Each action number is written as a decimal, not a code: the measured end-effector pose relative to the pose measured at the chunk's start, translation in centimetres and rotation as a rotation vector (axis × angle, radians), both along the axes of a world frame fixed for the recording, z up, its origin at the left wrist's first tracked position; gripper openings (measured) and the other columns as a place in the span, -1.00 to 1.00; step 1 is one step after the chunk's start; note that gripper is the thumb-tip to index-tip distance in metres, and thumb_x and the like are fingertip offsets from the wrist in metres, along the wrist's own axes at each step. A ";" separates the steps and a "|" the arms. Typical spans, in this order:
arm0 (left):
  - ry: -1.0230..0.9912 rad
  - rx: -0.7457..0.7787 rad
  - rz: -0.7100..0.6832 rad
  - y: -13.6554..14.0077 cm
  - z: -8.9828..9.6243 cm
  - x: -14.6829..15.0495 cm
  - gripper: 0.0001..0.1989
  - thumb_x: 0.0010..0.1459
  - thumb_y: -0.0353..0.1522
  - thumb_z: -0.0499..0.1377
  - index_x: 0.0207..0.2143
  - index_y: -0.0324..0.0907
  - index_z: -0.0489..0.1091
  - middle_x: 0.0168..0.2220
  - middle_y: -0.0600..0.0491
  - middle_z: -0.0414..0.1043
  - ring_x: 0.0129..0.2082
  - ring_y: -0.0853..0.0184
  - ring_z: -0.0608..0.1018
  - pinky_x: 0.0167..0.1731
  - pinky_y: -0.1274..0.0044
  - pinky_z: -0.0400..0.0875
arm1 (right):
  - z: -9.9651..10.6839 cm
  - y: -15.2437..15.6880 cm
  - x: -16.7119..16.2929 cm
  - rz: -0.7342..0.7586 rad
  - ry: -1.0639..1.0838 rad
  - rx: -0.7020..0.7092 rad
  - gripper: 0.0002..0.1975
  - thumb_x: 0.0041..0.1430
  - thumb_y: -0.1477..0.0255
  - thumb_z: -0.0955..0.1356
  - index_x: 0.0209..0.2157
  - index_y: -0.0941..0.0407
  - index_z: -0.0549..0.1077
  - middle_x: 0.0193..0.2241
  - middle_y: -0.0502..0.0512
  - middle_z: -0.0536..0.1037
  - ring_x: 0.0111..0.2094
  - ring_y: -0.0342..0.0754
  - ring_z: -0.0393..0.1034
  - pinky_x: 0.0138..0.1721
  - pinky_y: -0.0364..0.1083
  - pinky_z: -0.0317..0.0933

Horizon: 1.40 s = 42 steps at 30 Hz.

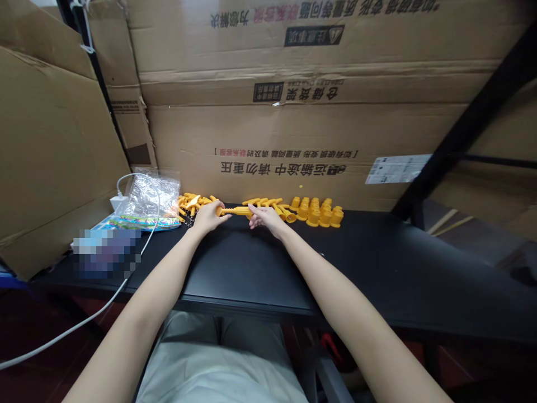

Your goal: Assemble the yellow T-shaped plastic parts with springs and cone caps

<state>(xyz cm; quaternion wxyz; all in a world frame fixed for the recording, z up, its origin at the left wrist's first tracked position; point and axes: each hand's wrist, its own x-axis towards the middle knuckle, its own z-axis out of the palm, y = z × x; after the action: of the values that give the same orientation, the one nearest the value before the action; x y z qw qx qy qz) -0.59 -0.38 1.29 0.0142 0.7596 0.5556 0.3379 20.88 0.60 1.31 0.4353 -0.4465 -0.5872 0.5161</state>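
Forearms stretch over the black table (377, 268) as the left hand (208, 215) and right hand (265, 217) pinch opposite ends of a yellow rod (237, 210), seemingly light, stiff plastic.

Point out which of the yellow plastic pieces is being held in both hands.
It is the long yellow piece lying crosswise between the left hand and right hand. The other stick pieces and cone pieces rest untouched on the black table.
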 end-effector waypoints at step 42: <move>0.175 -0.099 -0.156 -0.3 -0.6 0.9 -0.73 0.18 -0.31 0.10 -0.09 -0.16 0.45 -0.34 0.00 0.52 -0.32 0.28 0.53 -0.28 0.49 0.38 | -3.7 3.7 7.8 -0.678 -0.848 0.367 -0.54 0.10 0.40 0.27 0.07 0.12 0.30 0.03 0.31 0.44 0.03 0.21 0.34 0.03 0.18 0.18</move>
<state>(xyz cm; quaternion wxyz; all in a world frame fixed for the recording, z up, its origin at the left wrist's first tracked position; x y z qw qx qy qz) 0.29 -0.65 0.69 0.0293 0.8256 0.5096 0.2404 28.69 4.26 -2.36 0.3731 -0.6951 -0.6144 0.0129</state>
